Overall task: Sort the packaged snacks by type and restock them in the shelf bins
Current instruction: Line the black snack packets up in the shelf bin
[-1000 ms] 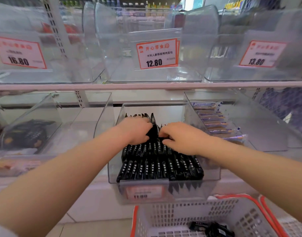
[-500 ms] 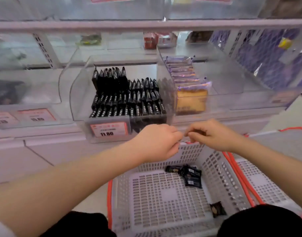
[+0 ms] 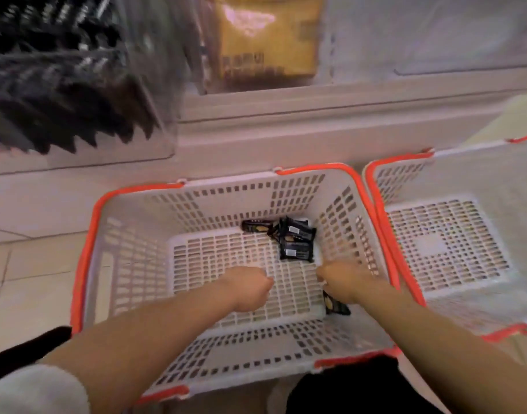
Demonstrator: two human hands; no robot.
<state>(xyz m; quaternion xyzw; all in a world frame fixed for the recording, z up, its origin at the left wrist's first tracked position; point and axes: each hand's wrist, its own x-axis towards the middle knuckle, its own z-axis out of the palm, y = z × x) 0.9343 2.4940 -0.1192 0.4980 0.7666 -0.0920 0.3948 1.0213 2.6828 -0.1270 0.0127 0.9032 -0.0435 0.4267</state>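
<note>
Both hands point(image 3: 250, 286) lowered into basket point(image 3: 136, 264) since.

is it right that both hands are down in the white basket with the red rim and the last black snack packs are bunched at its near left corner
Not quite. In the head view both hands, left hand and right hand, are in the basket, but the bunched black packs lie toward its far right; one more sits by the right hand.

A small heap of black snack packets point(image 3: 289, 239) lay at the far right of the white basket point(image 3: 196, 192) floor, overlapping at odd angles; one lone black packet point(image 3: 335, 306) lay apart near the right wall; the shelf bin point(image 3: 166, 85) above held rows of black packets point(image 3: 56, 79), blurred.
</note>
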